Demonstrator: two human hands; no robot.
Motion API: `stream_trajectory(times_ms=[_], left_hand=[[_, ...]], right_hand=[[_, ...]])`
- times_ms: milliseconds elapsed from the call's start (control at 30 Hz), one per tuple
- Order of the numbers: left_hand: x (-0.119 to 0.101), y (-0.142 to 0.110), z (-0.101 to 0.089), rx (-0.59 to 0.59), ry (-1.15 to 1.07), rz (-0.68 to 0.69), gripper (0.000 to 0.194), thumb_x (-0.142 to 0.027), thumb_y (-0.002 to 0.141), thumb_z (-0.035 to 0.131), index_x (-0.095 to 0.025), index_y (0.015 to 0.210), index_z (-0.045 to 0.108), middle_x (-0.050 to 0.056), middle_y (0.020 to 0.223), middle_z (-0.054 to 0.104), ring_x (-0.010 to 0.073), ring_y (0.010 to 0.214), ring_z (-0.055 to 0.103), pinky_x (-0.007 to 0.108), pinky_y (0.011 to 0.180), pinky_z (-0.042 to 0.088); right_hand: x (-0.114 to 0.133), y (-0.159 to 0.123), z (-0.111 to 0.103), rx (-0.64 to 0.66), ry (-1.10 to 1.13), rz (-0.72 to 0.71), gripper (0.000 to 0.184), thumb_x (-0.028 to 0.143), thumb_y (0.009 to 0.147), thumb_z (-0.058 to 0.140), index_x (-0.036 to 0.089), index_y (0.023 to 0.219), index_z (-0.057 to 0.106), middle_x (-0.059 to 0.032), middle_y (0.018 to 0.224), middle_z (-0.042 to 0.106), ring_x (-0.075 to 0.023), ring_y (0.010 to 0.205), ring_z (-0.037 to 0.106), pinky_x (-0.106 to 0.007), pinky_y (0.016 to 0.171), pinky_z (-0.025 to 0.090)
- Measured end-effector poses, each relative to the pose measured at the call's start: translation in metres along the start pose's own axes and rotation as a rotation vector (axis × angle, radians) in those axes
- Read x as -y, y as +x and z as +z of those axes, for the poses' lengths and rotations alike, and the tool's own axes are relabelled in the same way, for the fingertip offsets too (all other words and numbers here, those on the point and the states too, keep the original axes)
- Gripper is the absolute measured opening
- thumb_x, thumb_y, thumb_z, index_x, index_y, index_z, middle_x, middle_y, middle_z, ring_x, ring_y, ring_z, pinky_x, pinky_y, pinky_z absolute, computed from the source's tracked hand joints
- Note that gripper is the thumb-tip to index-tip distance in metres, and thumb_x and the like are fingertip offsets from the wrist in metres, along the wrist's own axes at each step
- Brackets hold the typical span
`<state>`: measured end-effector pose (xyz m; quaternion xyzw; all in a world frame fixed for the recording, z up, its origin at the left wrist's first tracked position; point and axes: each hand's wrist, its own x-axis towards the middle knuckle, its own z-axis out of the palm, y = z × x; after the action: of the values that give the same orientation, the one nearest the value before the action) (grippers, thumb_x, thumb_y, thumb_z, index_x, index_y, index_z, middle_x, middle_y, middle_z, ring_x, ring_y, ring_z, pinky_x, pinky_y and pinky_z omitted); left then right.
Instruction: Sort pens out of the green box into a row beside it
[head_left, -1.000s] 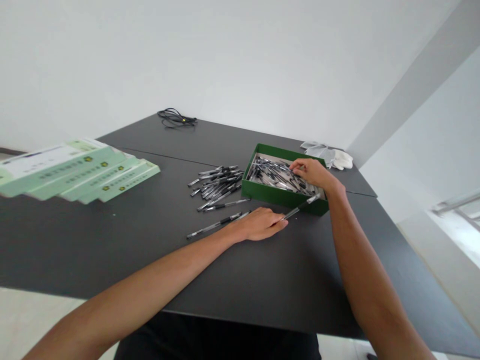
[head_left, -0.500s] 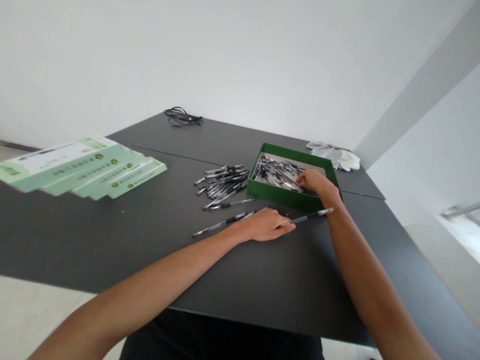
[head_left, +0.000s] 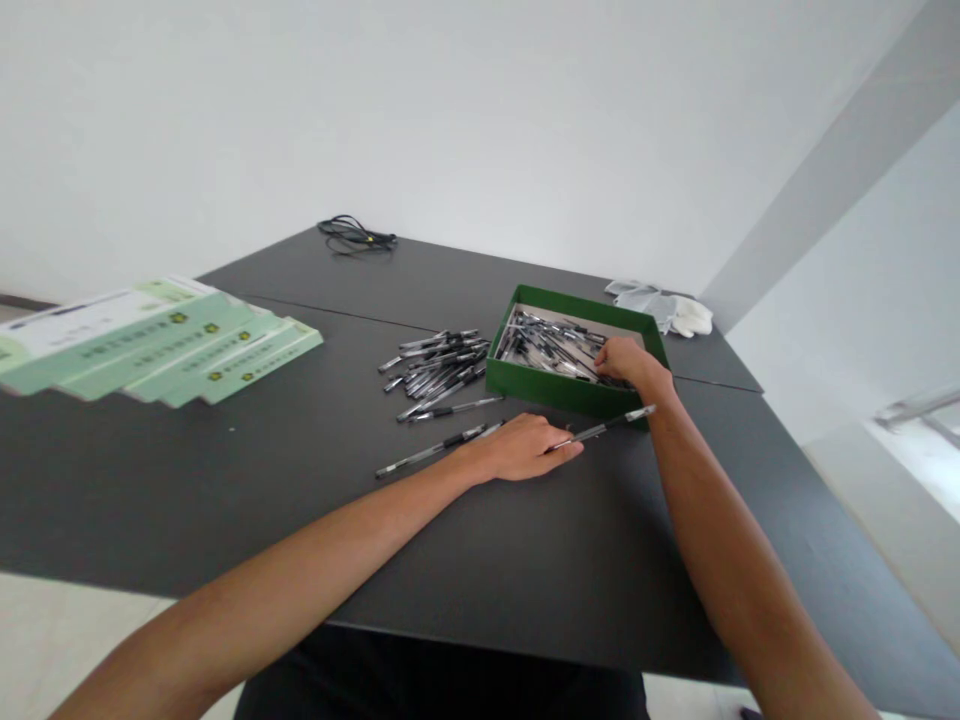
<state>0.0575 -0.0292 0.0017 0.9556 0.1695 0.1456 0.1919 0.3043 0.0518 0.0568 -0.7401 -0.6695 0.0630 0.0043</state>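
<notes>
My left hand [head_left: 525, 448] rests on the dark table [head_left: 300, 470] with its fingers closed on a black pen [head_left: 609, 426] that sticks out to the right. My right hand [head_left: 628, 361] reaches into the green box [head_left: 559, 392], fingers curled among the several pens [head_left: 551, 346] inside; what it grips is hidden. A loose pile of pens [head_left: 439, 365] lies just left of the box. One pen [head_left: 435, 451] lies beside my left wrist.
A fanned stack of pale green booklets [head_left: 161, 340] sits at the table's left edge. A coiled black cable [head_left: 352, 236] lies at the far edge. White gloves [head_left: 664, 306] lie behind the box. A white wall stands beyond.
My right hand slid from the box's middle to its near right corner. The pen in my left hand swung slightly. The view shifted a little.
</notes>
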Motion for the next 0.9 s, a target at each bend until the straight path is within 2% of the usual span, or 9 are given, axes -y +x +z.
stream_trajectory(times_ms=[100, 233, 367, 500, 600, 700, 800, 900], left_hand=[[0.001, 0.0, 0.0, -0.026, -0.051, -0.052, 0.059, -0.053, 0.112, 0.026, -0.018, 0.078, 0.058, 0.002, 0.068, 0.061, 0.0156, 0.063, 0.059, 0.027, 0.062, 0.034], [0.002, 0.0, 0.0, -0.075, -0.158, -0.105, 0.062, -0.058, 0.111, 0.024, -0.018, 0.073, 0.054, 0.001, 0.062, 0.055, 0.0138, 0.058, 0.053, 0.027, 0.061, 0.034], [0.005, 0.001, 0.001, -0.143, -0.274, -0.137, 0.064, -0.062, 0.109, 0.024, -0.018, 0.072, 0.053, 0.0, 0.062, 0.053, 0.0133, 0.059, 0.051, 0.027, 0.062, 0.035], [0.009, 0.002, 0.003, -0.217, -0.425, -0.224, 0.063, -0.062, 0.108, 0.026, -0.019, 0.07, 0.051, -0.001, 0.061, 0.052, 0.0132, 0.059, 0.05, 0.026, 0.062, 0.037], [0.011, 0.003, 0.004, -0.303, -0.516, -0.276, 0.059, -0.054, 0.109, 0.027, -0.019, 0.066, 0.048, -0.001, 0.06, 0.051, 0.0129, 0.059, 0.049, 0.027, 0.063, 0.039], [0.012, 0.004, 0.003, -0.379, -0.564, -0.311, 0.052, -0.042, 0.109, 0.027, -0.02, 0.066, 0.046, -0.001, 0.06, 0.051, 0.0131, 0.061, 0.049, 0.027, 0.065, 0.039], [0.011, 0.005, 0.003, -0.405, -0.587, -0.334, 0.05, -0.039, 0.108, 0.025, -0.02, 0.067, 0.047, -0.002, 0.06, 0.049, 0.0135, 0.061, 0.049, 0.027, 0.065, 0.039], [0.011, 0.004, 0.004, -0.411, -0.59, -0.322, 0.05, -0.04, 0.108, 0.025, -0.02, 0.068, 0.047, -0.002, 0.062, 0.049, 0.0134, 0.062, 0.048, 0.027, 0.065, 0.039]], right_hand=[[0.003, -0.003, -0.007, 0.044, -0.063, 0.043, 0.028, 0.018, 0.078, 0.075, 0.011, 0.103, 0.084, -0.0182, 0.1, 0.081, -0.029, 0.102, 0.076, -0.027, 0.084, 0.057], [0.002, -0.004, -0.016, 0.121, -0.009, -0.017, 0.022, 0.024, 0.081, 0.071, 0.009, 0.091, 0.084, -0.0145, 0.086, 0.08, -0.0255, 0.083, 0.077, -0.025, 0.068, 0.055], [-0.002, -0.005, -0.025, 0.002, 0.166, -0.088, 0.016, 0.018, 0.079, 0.07, 0.011, 0.085, 0.084, -0.0099, 0.081, 0.08, -0.0227, 0.077, 0.075, -0.024, 0.062, 0.053], [-0.003, -0.01, -0.036, -0.09, 0.425, -0.185, 0.024, 0.018, 0.081, 0.068, 0.012, 0.099, 0.083, -0.0096, 0.089, 0.081, -0.0202, 0.066, 0.073, -0.026, 0.058, 0.056], [0.001, -0.019, -0.047, -0.118, 0.6, -0.262, 0.027, 0.022, 0.082, 0.068, 0.015, 0.104, 0.082, -0.0087, 0.091, 0.081, -0.0179, 0.063, 0.072, -0.028, 0.058, 0.059], [0.009, -0.032, -0.059, -0.159, 0.709, -0.323, 0.027, 0.03, 0.084, 0.072, 0.016, 0.104, 0.08, -0.009, 0.091, 0.081, -0.018, 0.067, 0.074, -0.031, 0.065, 0.062], [0.016, -0.044, -0.069, -0.152, 0.838, -0.375, 0.034, 0.039, 0.086, 0.073, 0.014, 0.109, 0.077, -0.0117, 0.098, 0.082, -0.0186, 0.074, 0.076, -0.033, 0.072, 0.064], [0.021, -0.05, -0.074, -0.109, 0.918, -0.42, 0.044, 0.046, 0.085, 0.077, 0.013, 0.114, 0.075, -0.0139, 0.102, 0.081, -0.0177, 0.072, 0.076, -0.032, 0.07, 0.064]])
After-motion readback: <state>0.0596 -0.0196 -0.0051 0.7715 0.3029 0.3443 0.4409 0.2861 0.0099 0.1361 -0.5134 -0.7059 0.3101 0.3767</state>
